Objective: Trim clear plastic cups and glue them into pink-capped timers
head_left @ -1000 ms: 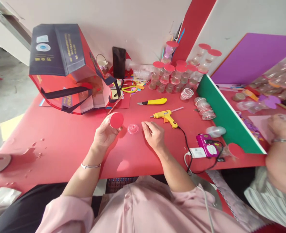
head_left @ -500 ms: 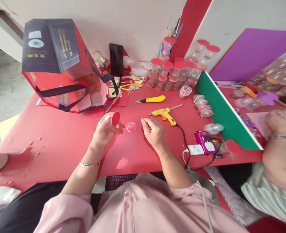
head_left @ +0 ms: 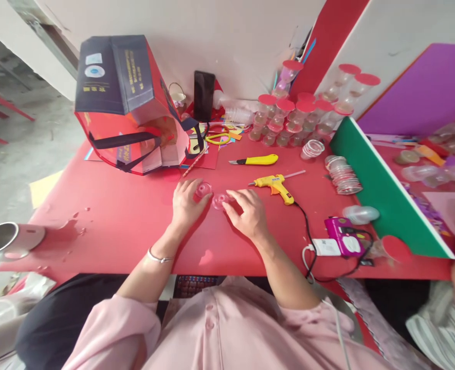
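My left hand [head_left: 187, 202] is closed round a clear plastic cup [head_left: 203, 189], low at the table. A round hollow shows in the cup's upward end; the red disc seen on its other end before is hidden now. Right beside it, my right hand [head_left: 248, 209] pinches the rim of a clear domed plastic lid [head_left: 220, 201] between thumb and fingers. The two plastic pieces sit side by side, nearly touching. A yellow hot glue gun [head_left: 272, 184] with a glue stick lies just to the right of my right hand.
A yellow utility knife [head_left: 260, 160] lies behind. Stacked plastic cups [head_left: 343, 174], a purple power adapter [head_left: 346, 236] and a green divider [head_left: 385, 185] stand right. Hourglass-shaped cup pieces with red discs [head_left: 285, 106] crowd the back; a paper bag [head_left: 115, 77] and a metal mug [head_left: 13, 239] stand left.
My left hand has brought the cup down and turned it so the red disc no longer shows. My right hand has opened from a fist and taken hold of the domed lid. The view has shifted left.
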The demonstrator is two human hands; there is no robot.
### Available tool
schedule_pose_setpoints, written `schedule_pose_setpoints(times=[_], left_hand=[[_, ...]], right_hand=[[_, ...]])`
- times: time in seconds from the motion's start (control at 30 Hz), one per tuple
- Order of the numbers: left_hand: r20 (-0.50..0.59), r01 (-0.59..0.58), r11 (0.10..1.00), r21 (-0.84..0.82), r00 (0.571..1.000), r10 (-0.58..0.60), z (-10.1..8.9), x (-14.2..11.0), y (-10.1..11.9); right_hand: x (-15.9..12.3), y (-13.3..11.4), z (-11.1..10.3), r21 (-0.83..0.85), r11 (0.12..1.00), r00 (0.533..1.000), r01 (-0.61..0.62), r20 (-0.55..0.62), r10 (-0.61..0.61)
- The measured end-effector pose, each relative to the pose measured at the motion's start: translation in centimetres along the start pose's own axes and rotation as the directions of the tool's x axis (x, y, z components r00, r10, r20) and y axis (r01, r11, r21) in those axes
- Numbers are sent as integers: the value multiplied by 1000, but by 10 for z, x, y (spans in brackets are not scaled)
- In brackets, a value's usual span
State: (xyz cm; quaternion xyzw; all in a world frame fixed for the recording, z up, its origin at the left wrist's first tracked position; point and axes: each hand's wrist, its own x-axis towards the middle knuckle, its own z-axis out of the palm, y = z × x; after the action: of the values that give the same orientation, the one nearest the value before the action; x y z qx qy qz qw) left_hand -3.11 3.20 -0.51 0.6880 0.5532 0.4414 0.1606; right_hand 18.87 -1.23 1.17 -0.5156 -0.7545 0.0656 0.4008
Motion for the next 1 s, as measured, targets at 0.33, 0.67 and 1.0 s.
schedule_pose_setpoints(times=[0.33, 0.67, 1.0], left_hand=[[107, -39, 982, 186, 994, 19, 1, -3, -6], [55, -14, 999, 49, 998, 12, -4, -3, 3], [85, -60, 967, -249, 993, 83, -6, -5, 14]], right_hand=[[-4, 0, 9, 0, 1000, 994, 25, 104, -25], [-6, 2, 15, -29, 999, 988, 24, 154, -20], [-2, 2, 17, 59, 998, 999, 33, 8, -33]])
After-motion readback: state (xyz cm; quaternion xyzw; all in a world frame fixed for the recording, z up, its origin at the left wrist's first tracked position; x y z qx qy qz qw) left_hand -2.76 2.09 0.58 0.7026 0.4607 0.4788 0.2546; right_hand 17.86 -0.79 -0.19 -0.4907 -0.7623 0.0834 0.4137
